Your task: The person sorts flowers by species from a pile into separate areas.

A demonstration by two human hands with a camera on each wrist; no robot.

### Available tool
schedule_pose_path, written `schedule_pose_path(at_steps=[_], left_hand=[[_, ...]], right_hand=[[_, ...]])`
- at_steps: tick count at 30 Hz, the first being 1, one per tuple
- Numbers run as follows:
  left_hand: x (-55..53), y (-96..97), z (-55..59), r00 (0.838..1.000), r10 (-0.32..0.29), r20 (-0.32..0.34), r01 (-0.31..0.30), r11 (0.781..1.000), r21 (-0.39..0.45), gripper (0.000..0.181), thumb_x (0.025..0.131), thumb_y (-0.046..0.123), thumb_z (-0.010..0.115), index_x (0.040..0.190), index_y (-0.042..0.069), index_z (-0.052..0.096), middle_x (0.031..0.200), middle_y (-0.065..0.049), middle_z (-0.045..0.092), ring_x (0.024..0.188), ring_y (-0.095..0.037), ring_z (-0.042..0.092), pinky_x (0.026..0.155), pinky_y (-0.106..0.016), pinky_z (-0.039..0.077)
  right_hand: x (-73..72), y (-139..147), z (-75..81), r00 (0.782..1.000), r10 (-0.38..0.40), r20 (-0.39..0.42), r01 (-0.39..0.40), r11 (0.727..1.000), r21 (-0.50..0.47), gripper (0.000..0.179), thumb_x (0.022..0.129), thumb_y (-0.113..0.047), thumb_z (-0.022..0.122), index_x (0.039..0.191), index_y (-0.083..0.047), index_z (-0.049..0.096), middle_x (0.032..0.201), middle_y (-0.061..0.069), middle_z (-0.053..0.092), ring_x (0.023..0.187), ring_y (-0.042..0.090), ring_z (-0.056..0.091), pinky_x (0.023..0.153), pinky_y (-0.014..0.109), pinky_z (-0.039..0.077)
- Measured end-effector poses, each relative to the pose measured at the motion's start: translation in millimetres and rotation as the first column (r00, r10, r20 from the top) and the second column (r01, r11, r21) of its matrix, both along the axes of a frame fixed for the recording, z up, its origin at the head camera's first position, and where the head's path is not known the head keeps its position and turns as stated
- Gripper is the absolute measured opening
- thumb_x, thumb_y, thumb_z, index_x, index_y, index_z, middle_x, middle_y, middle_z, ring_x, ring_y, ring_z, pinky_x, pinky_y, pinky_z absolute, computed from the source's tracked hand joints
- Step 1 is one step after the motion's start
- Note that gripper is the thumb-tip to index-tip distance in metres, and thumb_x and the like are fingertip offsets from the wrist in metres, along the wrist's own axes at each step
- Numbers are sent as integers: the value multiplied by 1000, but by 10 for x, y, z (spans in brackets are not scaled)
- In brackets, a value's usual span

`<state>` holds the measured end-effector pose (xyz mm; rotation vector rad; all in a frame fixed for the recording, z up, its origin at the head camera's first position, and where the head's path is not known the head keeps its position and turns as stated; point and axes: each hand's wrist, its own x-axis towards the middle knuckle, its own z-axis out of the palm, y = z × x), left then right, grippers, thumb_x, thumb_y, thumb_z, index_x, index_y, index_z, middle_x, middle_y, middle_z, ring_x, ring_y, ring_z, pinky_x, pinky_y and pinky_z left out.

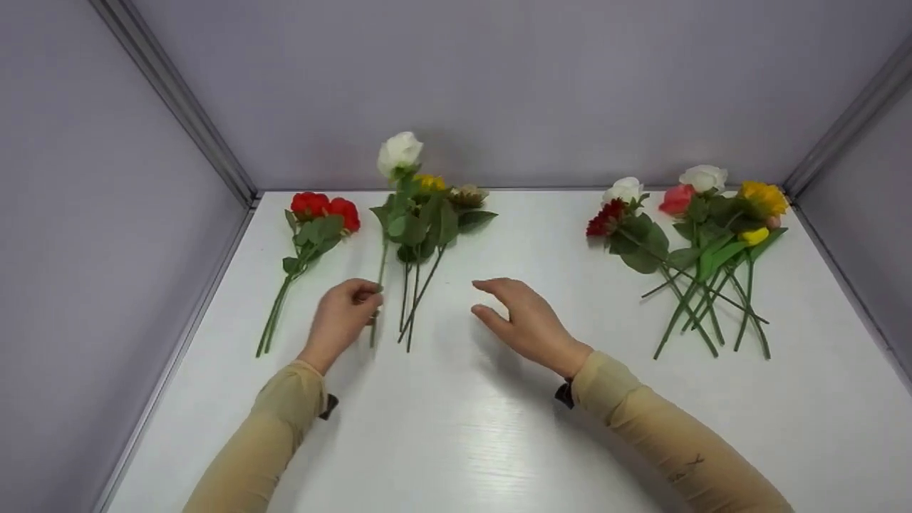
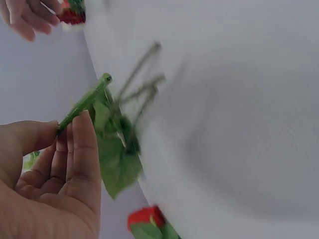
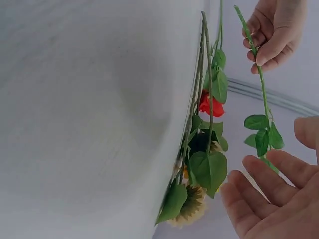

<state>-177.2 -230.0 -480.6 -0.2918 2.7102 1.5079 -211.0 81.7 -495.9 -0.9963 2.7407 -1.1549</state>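
My left hand (image 1: 344, 313) pinches the green stem of a white rose (image 1: 400, 153) between thumb and fingers. In the right wrist view the rose's stem (image 3: 262, 84) is held up off the table, its cut end above the hand. Beside it lie several flowers with dark stems, among them a yellow sunflower (image 1: 429, 182) and a pale, brownish-centred one (image 1: 468, 196). To the right of these, my right hand (image 1: 531, 324) hovers over the table, thumb and fingers apart, holding nothing. In the right wrist view its fingers look relaxed.
Two red flowers (image 1: 311, 205) with green stems lie at the left of the white table (image 1: 463, 427). At the right lies a loose pile with white roses (image 1: 704, 178), a dark red flower (image 1: 607, 218), a sunflower (image 1: 764, 199) and a yellow tulip (image 1: 755, 236). Grey panels border the table.
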Motion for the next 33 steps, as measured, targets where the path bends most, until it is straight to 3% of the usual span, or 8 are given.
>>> schedule_pose_path(at_steps=[3,5,9,11,19,29,33], left_hand=[[64,-430,12,998,60,6,-58,987,-147,30,103,15,60,127,-2,67,111,-17,69,94,-27,68,80,-38,58],[108,-685,9,996,91,2,-87,963,-255,31,104,14,58,127,-3,67,115,-21,68,98,-31,67,82,-43,56],[180,-1033,-21,991,132,8,-118,912,-393,32,104,13,55,128,-5,66,121,-26,67,106,-40,64,88,-51,53],[199,-1119,-49,989,143,23,-121,901,-417,32,104,13,54,127,-6,66,122,-27,66,107,-41,64,89,-52,52],[196,-1164,-171,986,155,54,-119,903,-414,31,102,13,58,126,-6,67,118,-26,67,96,-38,67,81,-49,54],[174,-1140,-223,985,167,45,-137,913,-385,35,102,13,58,130,-8,62,118,-26,66,100,-37,65,84,-49,53],[168,-1121,-206,986,163,18,-145,915,-377,42,102,17,60,136,-8,58,123,-28,62,106,-41,62,89,-52,51]], right_hand=[[29,-123,6,983,93,-157,-68,985,158,59,105,-47,55,153,-12,49,154,8,49,146,27,38,119,44,31],[43,-206,17,958,160,-238,-99,963,250,63,106,-49,52,156,-12,43,159,10,42,150,30,30,123,44,23],[84,-350,39,918,253,-305,-141,927,347,66,107,-52,47,160,-14,36,164,12,33,154,32,21,125,44,13],[103,-408,42,910,273,-312,-151,918,366,66,107,-53,45,160,-15,35,164,12,33,154,31,19,125,44,12],[155,-540,10,902,316,-295,-176,892,416,67,107,-53,42,162,-16,31,165,12,30,155,31,14,125,46,10],[124,-484,-93,923,315,-221,-175,854,491,68,108,-54,42,164,-18,27,167,12,25,156,32,13,125,46,9],[85,-400,-127,932,300,-204,-165,851,498,68,108,-53,42,164,-17,27,167,13,26,155,33,14,125,46,10]])
